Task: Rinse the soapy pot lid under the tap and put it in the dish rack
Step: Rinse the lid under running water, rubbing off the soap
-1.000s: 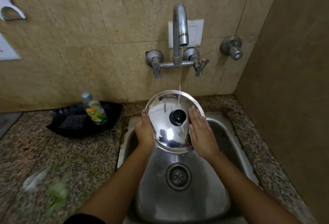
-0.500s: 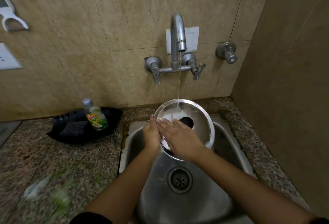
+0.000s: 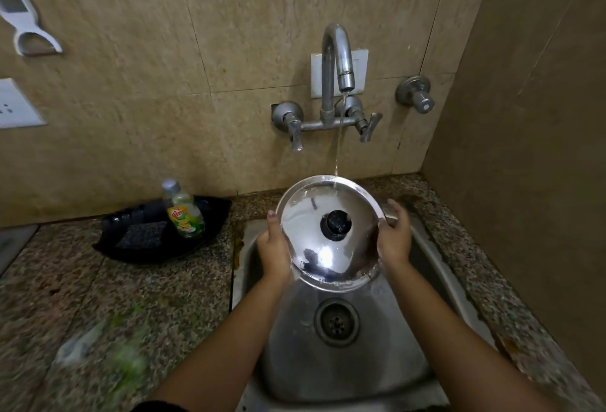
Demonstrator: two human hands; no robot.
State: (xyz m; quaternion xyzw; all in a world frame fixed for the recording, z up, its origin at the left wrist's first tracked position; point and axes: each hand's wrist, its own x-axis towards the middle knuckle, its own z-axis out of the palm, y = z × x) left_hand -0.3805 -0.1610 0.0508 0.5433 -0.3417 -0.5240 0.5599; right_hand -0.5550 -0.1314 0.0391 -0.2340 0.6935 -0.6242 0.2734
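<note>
A round steel pot lid [image 3: 308, 234] with a black knob [image 3: 335, 224] is held tilted over the steel sink [image 3: 436, 274], its knob side facing me. My left hand [image 3: 273, 247] grips its left rim and my right hand [image 3: 395, 234] grips its right rim. A thin stream of water falls from the tap [image 3: 337, 57] onto the lid's far edge. No dish rack is in view.
A black tray [image 3: 131, 221] on the granite counter left of the sink holds a dish soap bottle [image 3: 185, 211] and a dark scrub pad [image 3: 142, 234]. A second wall valve [image 3: 416, 95] sits right of the tap. A side wall stands close on the right.
Half a second ago my right hand was rubbing across the lid's inner face. The lid is now turned knob side toward me and my right hand has shifted to its right rim.
</note>
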